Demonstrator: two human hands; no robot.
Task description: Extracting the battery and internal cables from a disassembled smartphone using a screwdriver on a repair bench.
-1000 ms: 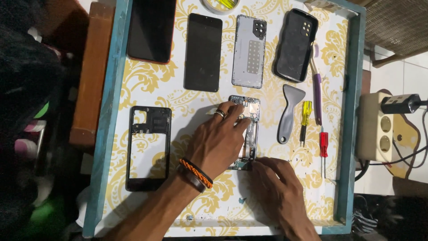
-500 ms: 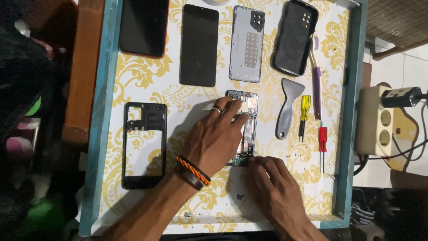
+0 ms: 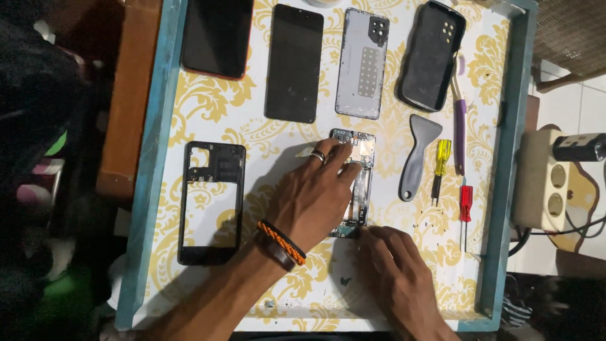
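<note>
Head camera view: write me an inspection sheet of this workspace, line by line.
Surface: tray with a blue rim and yellow-patterned base.
Job's things: opened phone with its insides showing, pressed by left hand; right hand at its lower end.
Clutter: phone frame, dark phone, screen, back cover, case, scraper, yellow screwdriver, red screwdriver.
Grip: both bare hands, fingers down.
Cables: dark cable by the power strip.
Surroundings: dim.

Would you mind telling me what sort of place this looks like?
Probably a small phone repair bench: an opened phone lies under the left hand, with a detached back cover, a bare frame and small screwdrivers laid out on a patterned tray.
</note>
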